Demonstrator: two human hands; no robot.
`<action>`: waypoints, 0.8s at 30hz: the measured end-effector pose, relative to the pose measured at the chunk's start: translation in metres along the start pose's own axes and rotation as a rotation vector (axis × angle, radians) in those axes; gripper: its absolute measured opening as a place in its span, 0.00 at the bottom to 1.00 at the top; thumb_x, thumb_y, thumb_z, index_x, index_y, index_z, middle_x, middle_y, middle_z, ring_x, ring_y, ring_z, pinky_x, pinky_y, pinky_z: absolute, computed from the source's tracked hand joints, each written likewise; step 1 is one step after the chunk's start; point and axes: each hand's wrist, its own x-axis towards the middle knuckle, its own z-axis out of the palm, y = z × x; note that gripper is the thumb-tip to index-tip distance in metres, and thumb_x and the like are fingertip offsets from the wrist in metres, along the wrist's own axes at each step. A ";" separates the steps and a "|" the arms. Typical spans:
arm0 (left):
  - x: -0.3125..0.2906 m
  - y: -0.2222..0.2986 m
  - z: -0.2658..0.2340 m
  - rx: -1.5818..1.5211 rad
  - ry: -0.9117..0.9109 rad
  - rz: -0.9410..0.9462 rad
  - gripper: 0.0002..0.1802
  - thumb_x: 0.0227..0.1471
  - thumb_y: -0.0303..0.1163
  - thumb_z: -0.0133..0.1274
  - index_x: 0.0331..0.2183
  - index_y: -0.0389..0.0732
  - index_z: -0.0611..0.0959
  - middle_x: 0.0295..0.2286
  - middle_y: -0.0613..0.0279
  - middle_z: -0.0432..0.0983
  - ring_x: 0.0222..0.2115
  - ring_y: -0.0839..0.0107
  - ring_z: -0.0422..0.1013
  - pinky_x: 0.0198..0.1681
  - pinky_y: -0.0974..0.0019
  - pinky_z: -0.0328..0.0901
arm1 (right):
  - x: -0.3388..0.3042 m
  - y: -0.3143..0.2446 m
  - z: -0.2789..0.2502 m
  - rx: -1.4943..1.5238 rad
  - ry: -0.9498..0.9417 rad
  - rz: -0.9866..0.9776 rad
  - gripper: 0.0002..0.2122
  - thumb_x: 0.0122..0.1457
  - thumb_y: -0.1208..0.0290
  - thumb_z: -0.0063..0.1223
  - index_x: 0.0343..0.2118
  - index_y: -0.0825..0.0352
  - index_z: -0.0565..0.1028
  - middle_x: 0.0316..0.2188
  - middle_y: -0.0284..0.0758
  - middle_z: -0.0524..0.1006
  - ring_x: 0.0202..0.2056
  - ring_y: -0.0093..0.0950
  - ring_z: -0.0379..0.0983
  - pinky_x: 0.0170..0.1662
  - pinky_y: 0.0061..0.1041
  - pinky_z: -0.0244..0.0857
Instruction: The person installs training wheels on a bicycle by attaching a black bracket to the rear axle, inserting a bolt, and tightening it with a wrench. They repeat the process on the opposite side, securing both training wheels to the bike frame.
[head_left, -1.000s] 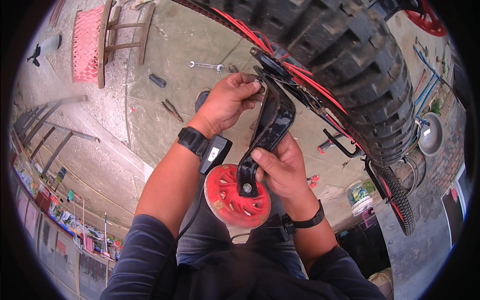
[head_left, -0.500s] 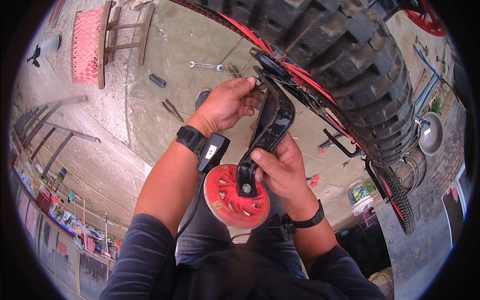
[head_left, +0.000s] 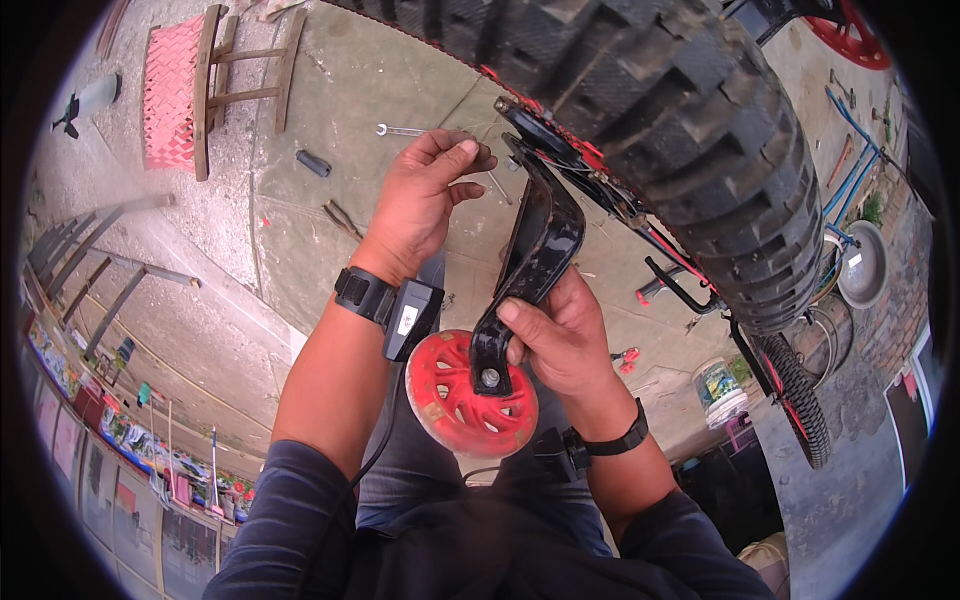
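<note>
My right hand (head_left: pixel 565 335) grips the black bent bracket (head_left: pixel 545 235) of a training wheel, thumb across its lower arm. The red training wheel (head_left: pixel 475 395) hangs at the bracket's lower end, bolted on, above my legs. The bracket's upper end, with a bolt in it, lies against the rear hub area of a bicycle whose knobbly tyre (head_left: pixel 680 130) fills the upper right. Left of that end, apart from the bracket, is my left hand (head_left: pixel 425 190). Its thumb and forefinger are pressed together; whatever small thing they may hold cannot be made out.
On the green ground sheet (head_left: pixel 330 90) lie a wrench (head_left: pixel 397 130), pliers (head_left: pixel 343 218) and a dark cylindrical piece (head_left: pixel 313 163). A wooden chair with a pink woven seat (head_left: pixel 170 95) is at upper left. A bucket (head_left: pixel 720 393) and a metal basin (head_left: pixel 862 268) stand at right.
My left hand has let go of the bracket's upper end and moved left, away from it. The right hand and the training wheel have hardly moved. The bicycle tyre has shifted slightly.
</note>
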 end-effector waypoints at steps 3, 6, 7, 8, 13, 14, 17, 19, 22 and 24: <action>0.004 0.001 -0.002 0.012 -0.017 -0.164 0.12 0.62 0.35 0.52 0.42 0.36 0.77 0.34 0.60 0.79 0.35 0.71 0.76 0.33 0.69 0.68 | 0.000 -0.001 0.000 -0.001 -0.007 0.013 0.13 0.60 0.79 0.56 0.46 0.69 0.67 0.28 0.29 0.73 0.20 0.14 0.70 0.22 0.14 0.65; 0.008 0.001 -0.001 0.060 -0.156 -0.382 0.14 0.64 0.37 0.48 0.42 0.36 0.77 0.33 0.60 0.78 0.34 0.71 0.75 0.32 0.69 0.67 | 0.000 -0.002 0.000 -0.012 -0.005 0.021 0.12 0.60 0.78 0.56 0.45 0.68 0.67 0.28 0.29 0.73 0.20 0.14 0.70 0.22 0.14 0.65; 0.008 -0.002 0.001 0.084 -0.140 -0.368 0.15 0.65 0.39 0.47 0.41 0.36 0.77 0.33 0.61 0.78 0.34 0.71 0.75 0.31 0.70 0.67 | 0.000 -0.002 0.000 -0.009 -0.005 0.022 0.12 0.60 0.78 0.56 0.45 0.68 0.68 0.28 0.28 0.74 0.20 0.14 0.70 0.22 0.14 0.65; 0.008 -0.005 0.004 0.107 -0.124 -0.353 0.16 0.65 0.40 0.46 0.41 0.36 0.77 0.33 0.61 0.78 0.33 0.71 0.75 0.31 0.70 0.67 | 0.000 -0.002 0.000 -0.006 -0.005 0.024 0.11 0.60 0.78 0.56 0.44 0.68 0.68 0.27 0.28 0.74 0.20 0.14 0.70 0.22 0.14 0.65; 0.006 -0.016 0.006 -0.030 -0.088 -0.235 0.16 0.66 0.41 0.45 0.42 0.38 0.76 0.32 0.62 0.77 0.30 0.73 0.74 0.29 0.70 0.66 | 0.000 -0.001 0.000 -0.045 -0.004 0.034 0.16 0.60 0.77 0.56 0.49 0.69 0.65 0.28 0.31 0.74 0.19 0.15 0.69 0.20 0.11 0.60; 0.006 -0.017 0.004 -0.060 -0.089 -0.267 0.16 0.65 0.41 0.45 0.42 0.38 0.76 0.32 0.62 0.77 0.30 0.73 0.74 0.29 0.70 0.66 | 0.000 -0.002 0.000 -0.047 -0.007 0.035 0.16 0.60 0.77 0.56 0.49 0.69 0.65 0.28 0.31 0.74 0.19 0.14 0.69 0.20 0.11 0.60; 0.011 -0.019 -0.001 -0.095 -0.149 -0.391 0.14 0.65 0.41 0.47 0.42 0.40 0.76 0.33 0.62 0.77 0.29 0.74 0.73 0.28 0.71 0.65 | 0.000 -0.001 0.000 -0.055 -0.015 0.035 0.18 0.60 0.77 0.55 0.51 0.69 0.65 0.29 0.30 0.74 0.19 0.14 0.69 0.21 0.11 0.60; 0.012 -0.027 0.001 -0.100 -0.150 -0.287 0.14 0.66 0.42 0.46 0.42 0.41 0.76 0.32 0.62 0.77 0.29 0.74 0.73 0.28 0.71 0.65 | 0.000 -0.002 0.001 -0.047 -0.009 0.039 0.18 0.60 0.77 0.55 0.52 0.69 0.64 0.29 0.30 0.74 0.19 0.14 0.69 0.21 0.11 0.60; 0.012 -0.031 -0.001 -0.141 -0.166 -0.284 0.15 0.66 0.42 0.45 0.41 0.41 0.77 0.33 0.63 0.77 0.29 0.74 0.73 0.28 0.70 0.66 | 0.000 -0.003 0.001 -0.023 -0.007 0.038 0.12 0.60 0.78 0.56 0.44 0.70 0.68 0.28 0.29 0.74 0.20 0.14 0.70 0.22 0.13 0.64; 0.012 -0.032 0.000 -0.185 -0.202 -0.336 0.15 0.66 0.42 0.45 0.41 0.41 0.77 0.33 0.64 0.77 0.30 0.74 0.73 0.29 0.70 0.66 | 0.000 -0.003 0.002 -0.001 -0.010 0.037 0.08 0.60 0.78 0.56 0.40 0.70 0.70 0.27 0.29 0.75 0.20 0.14 0.71 0.23 0.14 0.65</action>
